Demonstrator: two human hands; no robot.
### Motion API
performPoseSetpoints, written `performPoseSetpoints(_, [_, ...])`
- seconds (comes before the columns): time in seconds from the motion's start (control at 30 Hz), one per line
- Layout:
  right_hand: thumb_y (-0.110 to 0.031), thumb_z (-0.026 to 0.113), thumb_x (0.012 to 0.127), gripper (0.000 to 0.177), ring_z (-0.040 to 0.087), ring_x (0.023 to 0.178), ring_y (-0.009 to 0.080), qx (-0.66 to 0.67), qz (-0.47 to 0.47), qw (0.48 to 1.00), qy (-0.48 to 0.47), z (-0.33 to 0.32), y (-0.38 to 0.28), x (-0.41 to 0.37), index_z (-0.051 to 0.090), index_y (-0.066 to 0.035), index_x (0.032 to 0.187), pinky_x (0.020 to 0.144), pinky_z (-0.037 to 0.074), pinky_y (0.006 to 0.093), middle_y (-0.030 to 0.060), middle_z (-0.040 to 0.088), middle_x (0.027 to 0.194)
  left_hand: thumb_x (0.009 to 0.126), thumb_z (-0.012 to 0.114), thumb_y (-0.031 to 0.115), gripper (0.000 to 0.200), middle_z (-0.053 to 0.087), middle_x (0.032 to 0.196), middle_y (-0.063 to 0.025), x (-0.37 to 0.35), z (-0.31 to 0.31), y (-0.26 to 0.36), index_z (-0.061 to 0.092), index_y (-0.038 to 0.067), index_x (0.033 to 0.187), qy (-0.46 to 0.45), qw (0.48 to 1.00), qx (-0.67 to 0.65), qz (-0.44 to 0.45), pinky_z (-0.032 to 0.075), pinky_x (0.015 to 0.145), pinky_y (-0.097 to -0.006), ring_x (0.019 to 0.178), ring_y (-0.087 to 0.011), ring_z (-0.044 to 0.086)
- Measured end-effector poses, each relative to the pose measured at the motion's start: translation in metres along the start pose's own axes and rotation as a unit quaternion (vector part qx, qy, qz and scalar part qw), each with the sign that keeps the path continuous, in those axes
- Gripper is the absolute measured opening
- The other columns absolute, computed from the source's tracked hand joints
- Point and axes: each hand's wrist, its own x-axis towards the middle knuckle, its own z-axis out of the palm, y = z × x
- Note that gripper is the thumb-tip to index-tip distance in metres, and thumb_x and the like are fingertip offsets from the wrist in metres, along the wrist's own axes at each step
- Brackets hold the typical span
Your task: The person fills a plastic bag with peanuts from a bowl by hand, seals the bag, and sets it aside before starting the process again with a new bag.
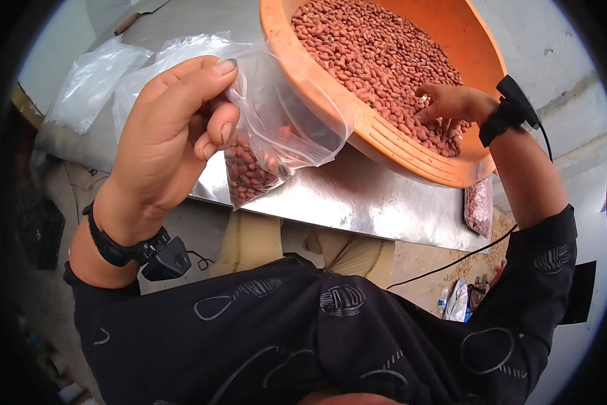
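Note:
My left hand (175,125) is closed, with thumb and fingers pinching the upper edge of a clear plastic bag (317,145). Reddish-brown peanuts (251,174) fill the bottom corner of this bag, which hangs tilted beside the tub with its mouth spread toward the tub's rim. Inside the large orange tub (378,145), my right hand (449,106) reaches down into a heap of peanuts (378,50). Its thumb and forefinger are apart, and a small white bit shows near them. The other fingertips are partly hidden among the peanuts.
Flat clear plastic bags (94,84) lie on the metal table (357,202) at the left. A knife handle (126,23) shows farther back. A filled bag (479,208) stands below the tub at the right. A black cable (452,262) runs past the table's edge.

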Motion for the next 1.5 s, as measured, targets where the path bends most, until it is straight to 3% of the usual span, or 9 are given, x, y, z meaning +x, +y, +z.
performPoseSetpoints(0.1, [-0.034,0.07,0.077,0.072,0.06,0.075,0.0201,0.041,-0.069,0.997,0.007,0.003,-0.018,0.01,0.032,-0.006,0.131,0.059,0.052,0.0359,0.0154,0.057,0.102,0.091,0.048,0.019,0.022,0.052,0.056,-0.002,0.002,0.0,0.0,0.052,0.005,0.075,-0.008,1.0,-0.004,-0.003,0.032,0.045,-0.0162,0.044,-0.0038,0.037])
performPoseSetpoints(0.13, [-0.038,0.071,0.075,0.079,0.058,0.082,0.0212,0.094,-0.088,0.992,-0.011,0.006,-0.028,0.015,0.029,-0.006,0.135,0.071,0.05,0.0365,0.0166,0.055,0.109,0.091,0.048,0.019,0.021,0.052,0.056,-0.0022,0.003,0.0,0.0,0.052,0.005,0.076,-0.003,1.0,-0.005,-0.009,0.032,0.045,-0.0163,0.044,-0.004,0.037])
performPoseSetpoints(0.33, [-0.056,0.063,0.076,0.09,0.047,0.116,0.0318,0.049,-0.245,0.951,0.183,0.021,-0.083,0.06,0.026,-0.001,0.137,0.095,0.039,0.0345,0.0218,0.048,0.125,0.09,0.048,0.02,0.021,0.052,0.056,-0.0028,0.003,-0.001,-0.001,0.053,0.005,0.077,0.01,0.999,-0.015,-0.028,0.032,0.044,-0.0166,0.045,-0.0044,0.039])
performPoseSetpoints(0.47, [-0.054,0.06,0.079,0.073,0.052,0.11,0.0275,-0.014,-0.289,0.92,0.265,0.02,-0.11,0.075,0.041,-0.005,0.131,0.091,0.041,0.0323,0.0207,0.054,0.117,0.09,0.049,0.019,0.02,0.053,0.056,-0.0029,0.003,0.0,-0.001,0.053,0.005,0.078,0.006,1.0,-0.006,-0.023,0.032,0.044,-0.0166,0.045,-0.0042,0.039])
performPoseSetpoints(0.6, [-0.031,0.064,0.081,0.036,0.055,0.064,0.0158,-0.013,-0.306,0.888,0.344,0.022,-0.118,0.074,0.058,-0.009,0.108,0.059,0.045,0.0301,0.0067,0.058,0.071,0.09,0.05,0.02,0.02,0.053,0.056,-0.0026,0.005,0.0,0.001,0.054,0.005,0.078,-0.002,1.0,-0.002,-0.018,0.032,0.044,-0.0166,0.045,-0.0041,0.039])
performPoseSetpoints(0.73, [-0.017,0.061,0.078,0.015,0.048,0.058,0.0113,-0.028,-0.37,0.868,0.331,0.017,-0.115,0.072,0.059,-0.004,0.086,0.054,0.041,0.0273,0.0017,0.053,0.065,0.089,0.051,0.02,0.02,0.053,0.058,-0.0022,0.007,0.002,0.001,0.054,0.005,0.077,-0.013,1.0,-0.01,-0.014,0.032,0.045,-0.0161,0.046,-0.0041,0.039])
performPoseSetpoints(1.1, [-0.01,0.059,0.083,0.008,0.049,0.049,0.0074,0.172,-0.295,0.917,0.206,-0.004,-0.126,-0.038,0.061,-0.002,0.085,0.044,0.04,0.0203,-0.0006,0.053,0.062,0.092,0.046,0.019,0.021,0.048,0.055,0.0013,0.007,0.012,0.003,0.047,0.008,0.075,0.029,0.999,0.037,-0.006,0.028,0.048,-0.0202,0.044,-0.0037,0.033])
performPoseSetpoints(1.3, [-0.011,0.06,0.084,0.008,0.042,0.047,0.0053,0.292,-0.4,0.869,-0.002,0.037,-0.167,-0.086,0.059,-0.003,0.083,0.042,0.034,0.0195,-0.0026,0.048,0.059,0.088,0.053,0.019,0.019,0.054,0.062,-0.0017,0.01,0.0,-0.002,0.055,0.003,0.079,-0.028,0.999,-0.005,0.014,0.034,0.047,-0.0165,0.05,-0.0057,0.043])
performPoseSetpoints(1.5, [-0.009,0.057,0.082,0.011,0.051,0.054,0.0098,0.228,-0.384,0.894,0.045,0.063,-0.178,-0.099,0.06,0.001,0.086,0.049,0.043,0.0218,0.0033,0.056,0.065,0.092,0.048,0.019,0.018,0.049,0.058,0.0017,0.005,0.008,-0.001,0.052,0.008,0.078,0.035,0.999,0.023,0.013,0.03,0.048,-0.0204,0.046,-0.0042,0.035])
